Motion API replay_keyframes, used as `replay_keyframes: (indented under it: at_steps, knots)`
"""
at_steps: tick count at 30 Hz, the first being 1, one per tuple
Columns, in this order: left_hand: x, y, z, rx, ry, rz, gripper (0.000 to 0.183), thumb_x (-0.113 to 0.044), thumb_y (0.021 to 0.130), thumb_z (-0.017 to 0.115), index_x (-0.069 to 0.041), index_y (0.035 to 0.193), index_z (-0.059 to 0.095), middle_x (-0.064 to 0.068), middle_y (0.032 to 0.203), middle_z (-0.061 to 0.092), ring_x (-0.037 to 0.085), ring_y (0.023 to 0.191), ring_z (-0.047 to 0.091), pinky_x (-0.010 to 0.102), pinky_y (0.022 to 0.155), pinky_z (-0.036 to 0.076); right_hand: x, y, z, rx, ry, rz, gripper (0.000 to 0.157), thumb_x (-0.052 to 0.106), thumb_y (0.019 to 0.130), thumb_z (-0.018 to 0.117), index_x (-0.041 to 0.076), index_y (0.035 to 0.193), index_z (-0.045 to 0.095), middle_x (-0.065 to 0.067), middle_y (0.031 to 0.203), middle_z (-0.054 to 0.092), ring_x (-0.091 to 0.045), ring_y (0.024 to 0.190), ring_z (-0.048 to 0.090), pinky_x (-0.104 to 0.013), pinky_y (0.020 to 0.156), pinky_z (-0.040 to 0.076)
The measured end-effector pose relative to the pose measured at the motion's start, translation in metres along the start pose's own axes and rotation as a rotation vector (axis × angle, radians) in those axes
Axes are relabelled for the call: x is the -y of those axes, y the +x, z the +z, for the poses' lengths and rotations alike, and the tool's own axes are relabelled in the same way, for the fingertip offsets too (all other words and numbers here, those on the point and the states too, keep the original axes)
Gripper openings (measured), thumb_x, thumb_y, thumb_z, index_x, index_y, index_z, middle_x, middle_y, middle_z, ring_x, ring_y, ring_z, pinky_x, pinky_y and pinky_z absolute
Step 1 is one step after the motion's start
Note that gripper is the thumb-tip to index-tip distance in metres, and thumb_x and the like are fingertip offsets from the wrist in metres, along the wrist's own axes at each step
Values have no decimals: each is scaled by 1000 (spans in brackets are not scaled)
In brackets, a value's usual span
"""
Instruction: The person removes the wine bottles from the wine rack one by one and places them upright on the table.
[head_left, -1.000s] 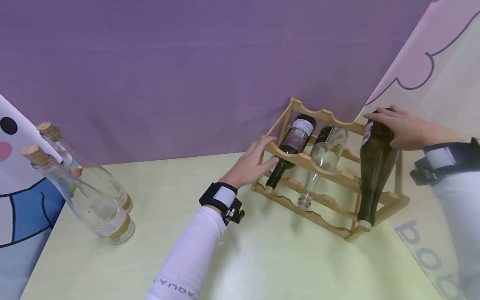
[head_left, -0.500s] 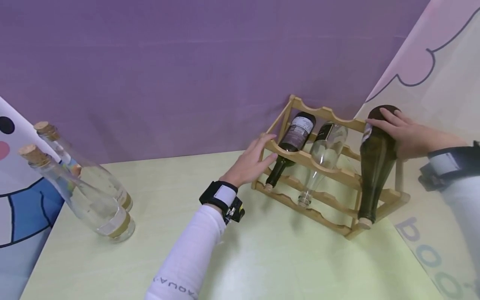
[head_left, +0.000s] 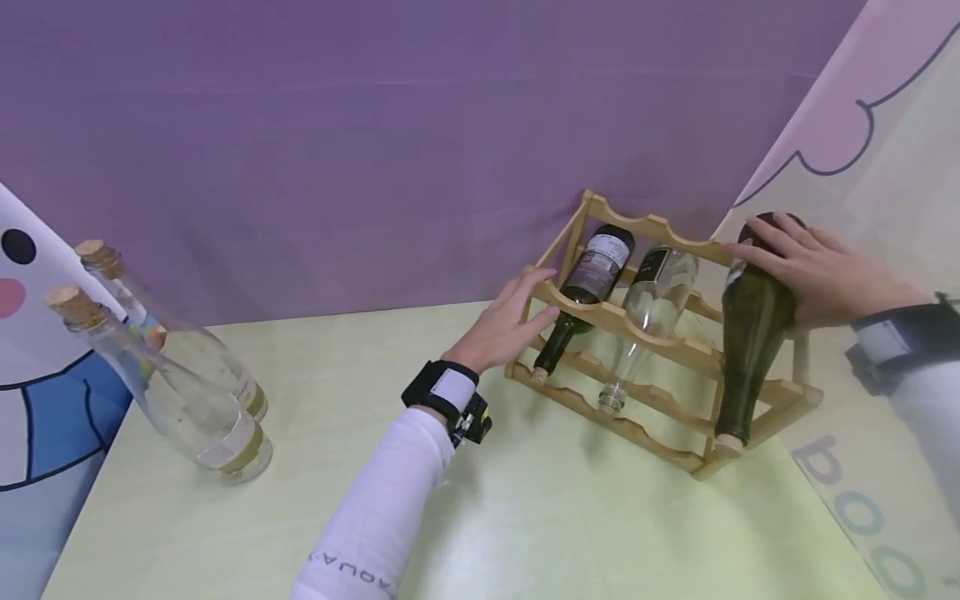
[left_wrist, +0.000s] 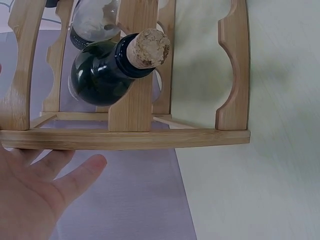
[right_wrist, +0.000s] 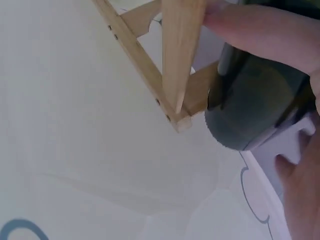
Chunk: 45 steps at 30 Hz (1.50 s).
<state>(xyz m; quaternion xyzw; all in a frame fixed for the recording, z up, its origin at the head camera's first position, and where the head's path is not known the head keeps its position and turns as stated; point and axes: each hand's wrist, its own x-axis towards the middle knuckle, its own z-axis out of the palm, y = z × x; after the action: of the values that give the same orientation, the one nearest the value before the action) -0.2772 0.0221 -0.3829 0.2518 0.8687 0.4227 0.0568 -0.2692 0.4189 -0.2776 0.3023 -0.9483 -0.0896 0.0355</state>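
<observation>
Gripping the long, olive-green glass bottle [head_left: 757, 333], the right hand [head_left: 832, 275] has shifted a little; under its fingers the bottle barely moved, so it may be resting on the light wooden rack [head_left: 686, 354]. The left hand [head_left: 504, 332], fingers loose, touches its end.

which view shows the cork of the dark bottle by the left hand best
The left wrist view: the cork is large and close, its rough end plain. The head view shows it small, at the tip of the bottle. The right wrist view doesn't show it.
</observation>
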Motion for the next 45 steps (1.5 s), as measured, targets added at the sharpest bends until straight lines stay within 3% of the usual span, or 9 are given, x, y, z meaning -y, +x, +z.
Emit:
replay_keyframes:
  at_steps: [5,9,15,20,28,35,45]
  knots:
    - [1,-1,0,-1,-7,-10,59,-47,99,42,-34,153,20,7,164,14,31,144,23,64,111,27,-4,3,8,-100,16,-138,108,21,42,93,16,139,46,-25,158,24,-41,147,5,-72,103,27]
    - [1,-2,-1,1,-11,-6,60,-47,99,42,-33,153,20,7,164,14,31,144,23,64,111,27,-7,5,13,-168,52,-189,92,17,39,93,10,123,55,-29,152,35,-47,142,20,-71,104,30]
    - [-2,-2,-2,19,-18,4,59,-49,100,39,-34,153,18,6,164,12,31,145,21,64,112,27,-10,6,15,-241,97,-275,94,13,33,93,2,119,56,-33,127,53,-53,120,42,-72,89,38]
    - [-4,-2,-1,8,-10,-8,59,-46,100,41,-33,153,19,6,164,13,31,144,24,64,111,28,-11,8,12,-235,57,-282,94,12,33,94,7,119,56,-31,120,55,-51,113,44,-72,83,42]
    - [-4,-1,0,2,-18,-16,58,-46,99,41,-35,153,20,6,164,12,33,143,25,66,110,28,-12,6,12,-198,71,-252,85,4,34,92,10,113,59,-34,130,53,-59,120,42,-80,83,39]
    - [-4,0,1,1,-23,-28,55,-46,101,39,-38,152,20,6,165,11,33,144,24,66,110,26,-11,10,10,-244,80,-336,87,2,31,88,4,112,58,-28,113,58,-46,109,45,-69,79,44]
    - [-4,0,1,-1,-29,-33,54,-45,101,37,-37,152,20,7,164,12,33,144,24,65,110,27,-10,9,12,-228,75,-298,88,0,33,88,5,115,56,-29,118,57,-48,112,44,-71,81,43]
